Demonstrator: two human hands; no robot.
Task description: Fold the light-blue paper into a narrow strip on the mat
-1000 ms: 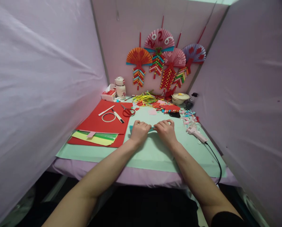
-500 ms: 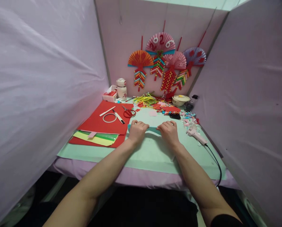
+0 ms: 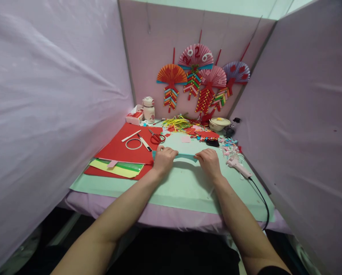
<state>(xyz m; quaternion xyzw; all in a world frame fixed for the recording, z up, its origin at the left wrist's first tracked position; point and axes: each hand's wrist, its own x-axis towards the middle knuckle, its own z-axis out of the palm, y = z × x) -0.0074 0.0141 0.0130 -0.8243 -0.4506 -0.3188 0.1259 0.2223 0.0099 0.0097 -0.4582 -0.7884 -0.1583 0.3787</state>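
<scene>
A folded teal paper strip (image 3: 185, 156) lies across the middle of the pale green mat (image 3: 188, 187). My left hand (image 3: 163, 158) is closed over the strip's left end, fingers curled down on it. My right hand (image 3: 209, 160) presses and pinches its right end. The strip shows between the two hands and pokes out a little past the left hand. Both forearms reach in from the bottom of the view.
Red, yellow and green paper sheets (image 3: 122, 152) lie at the left with a tape ring (image 3: 133, 143), a knife and red scissors (image 3: 156, 137). A pink glue gun (image 3: 238, 166) with its black cord lies at the right. Paper scraps, a bowl (image 3: 219, 123) and paper fans (image 3: 201, 70) fill the back.
My hands have slid apart along the teal strip, the right hand moving right, so more of the strip shows between them. The camera has tilted slightly.
</scene>
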